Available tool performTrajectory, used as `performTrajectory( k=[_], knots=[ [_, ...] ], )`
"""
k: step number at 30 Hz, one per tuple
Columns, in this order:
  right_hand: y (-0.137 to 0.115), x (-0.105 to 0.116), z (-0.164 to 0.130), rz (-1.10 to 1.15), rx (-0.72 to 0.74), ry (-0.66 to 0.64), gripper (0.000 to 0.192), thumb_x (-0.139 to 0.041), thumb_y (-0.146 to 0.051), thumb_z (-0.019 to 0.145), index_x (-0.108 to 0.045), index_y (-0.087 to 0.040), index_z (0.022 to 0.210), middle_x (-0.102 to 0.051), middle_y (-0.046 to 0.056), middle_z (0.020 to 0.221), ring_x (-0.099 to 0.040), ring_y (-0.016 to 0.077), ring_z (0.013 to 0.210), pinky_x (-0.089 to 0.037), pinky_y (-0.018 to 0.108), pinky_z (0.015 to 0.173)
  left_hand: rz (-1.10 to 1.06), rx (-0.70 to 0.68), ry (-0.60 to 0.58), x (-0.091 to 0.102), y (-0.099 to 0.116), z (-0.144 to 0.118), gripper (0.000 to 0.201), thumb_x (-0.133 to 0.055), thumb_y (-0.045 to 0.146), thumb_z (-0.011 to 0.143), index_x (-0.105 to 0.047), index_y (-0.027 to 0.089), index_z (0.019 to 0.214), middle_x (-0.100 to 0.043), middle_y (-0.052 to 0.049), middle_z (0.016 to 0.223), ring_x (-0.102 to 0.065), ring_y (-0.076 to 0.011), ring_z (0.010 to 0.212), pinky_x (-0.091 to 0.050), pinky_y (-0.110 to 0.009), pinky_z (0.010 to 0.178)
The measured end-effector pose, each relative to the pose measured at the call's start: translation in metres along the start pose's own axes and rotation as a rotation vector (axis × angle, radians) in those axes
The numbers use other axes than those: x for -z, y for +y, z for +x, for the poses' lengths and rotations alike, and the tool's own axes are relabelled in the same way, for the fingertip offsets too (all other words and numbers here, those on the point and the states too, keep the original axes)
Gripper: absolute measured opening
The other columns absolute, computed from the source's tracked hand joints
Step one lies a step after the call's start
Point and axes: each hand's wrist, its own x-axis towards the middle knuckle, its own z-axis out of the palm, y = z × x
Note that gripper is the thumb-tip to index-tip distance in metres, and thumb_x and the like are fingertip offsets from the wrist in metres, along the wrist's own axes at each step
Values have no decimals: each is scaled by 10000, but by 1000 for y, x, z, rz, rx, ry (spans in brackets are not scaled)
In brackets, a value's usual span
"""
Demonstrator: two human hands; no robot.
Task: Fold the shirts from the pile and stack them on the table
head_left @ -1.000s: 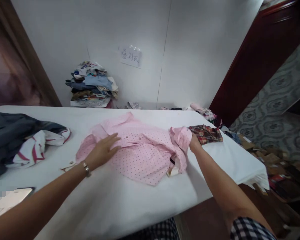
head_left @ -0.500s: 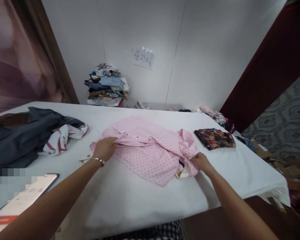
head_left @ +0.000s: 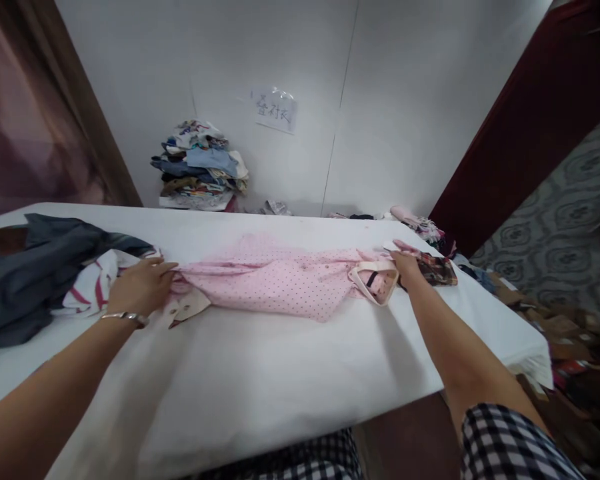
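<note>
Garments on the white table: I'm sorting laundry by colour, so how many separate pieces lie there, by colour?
Pink dotted shirt, held at both ends by the left hand and right hand: 1
Dark grey garment: 1
White garment with red stripes: 1
Red plaid folded shirt: 1
Total: 4

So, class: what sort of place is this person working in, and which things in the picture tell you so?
Probably a makeshift clothes-sorting or folding room, not a shop. A pink dotted shirt lies stretched on a white-covered table, a stack of folded clothes stands against the wall, and cardboard clutter lies on the floor.
</note>
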Motion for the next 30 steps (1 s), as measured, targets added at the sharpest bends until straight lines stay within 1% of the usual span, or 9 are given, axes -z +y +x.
performTrajectory(
  k=[4, 7, 11, 13, 16, 20, 25, 27, 30],
  knots=[
    [13, -5, -60, -37, 188, -5, 300, -543, -342, 755, -686, -162, 949, -693, 115, 1019, -627, 243, 984, -485, 398, 890, 73, -55, 159, -7, 1, -8, 499, -219, 388, 936, -625, 196, 1152, -508, -107, 1369, -497, -249, 1208, -425, -405, 956],
    [8, -20, -110, -81, 435, -242, 308, -532, -349, 817, -685, -213, 1046, -667, 101, 1138, -577, 242, 1119, -425, 423, 993, 20, -91, 243, -1, 11, -9, 474, -235, 376, 938, -627, 195, 1134, -489, -96, 1397, -493, -234, 1214, -394, -405, 985],
    [-6, -56, -145, -171, 456, -550, 601, -612, -395, 800, -480, -242, 1366, -475, 104, 1417, -398, 276, 1329, -337, 474, 1068, -149, -139, 365, 16, 29, -16, 409, -299, 356, 922, -637, 190, 1082, -567, -67, 1320, -508, -197, 1206, -369, -355, 1027],
    [-14, -74, -148, -203, 444, -581, 687, -657, -398, 768, -437, -240, 1399, -483, 114, 1406, -403, 293, 1316, -333, 484, 1058, -251, -87, 387, 31, 38, -25, 418, -302, 355, 909, -643, 181, 1077, -654, -63, 1180, -565, -195, 1129, -392, -335, 1009],
    [-22, -85, -149, -179, 461, -611, 398, -596, -328, 812, -622, -232, 1197, -680, 90, 1088, -588, 262, 1062, -381, 466, 990, -361, 91, 415, 60, 46, -44, 458, -301, 400, 894, -654, 184, 1091, -693, -61, 1071, -612, -226, 1032, -451, -334, 917],
    [-25, -56, -166, 50, 485, -510, 223, -494, -278, 874, -702, -228, 938, -701, 52, 881, -630, 201, 865, -462, 371, 859, -338, 256, 362, 77, 31, -59, 462, -314, 442, 873, -648, 238, 1118, -695, -34, 1031, -614, -238, 989, -460, -320, 813],
    [-18, 5, -199, 72, 438, -532, 197, -511, -280, 897, -690, -236, 968, -696, 40, 913, -638, 181, 853, -501, 309, 767, -247, 259, 57, 39, 4, -59, 420, -346, 464, 862, -635, 242, 1070, -695, -36, 946, -592, -205, 784, -415, -272, 648],
    [-8, 17, -210, -32, 509, -530, 201, -508, -250, 897, -693, -239, 974, -699, 44, 902, -638, 189, 861, -503, 336, 797, -281, 202, 8, 26, 8, -60, 384, -369, 443, 860, -631, 231, 1045, -691, -37, 913, -587, -191, 759, -399, -255, 629],
    [7, 23, -223, -143, 586, -341, 238, -489, -200, 893, -685, -246, 1019, -701, 63, 966, -626, 213, 944, -489, 392, 865, -391, 195, 17, 24, 24, -66, 365, -382, 435, 855, -623, 225, 1030, -670, -24, 847, -595, -180, 753, -399, -243, 625]
  ],
)
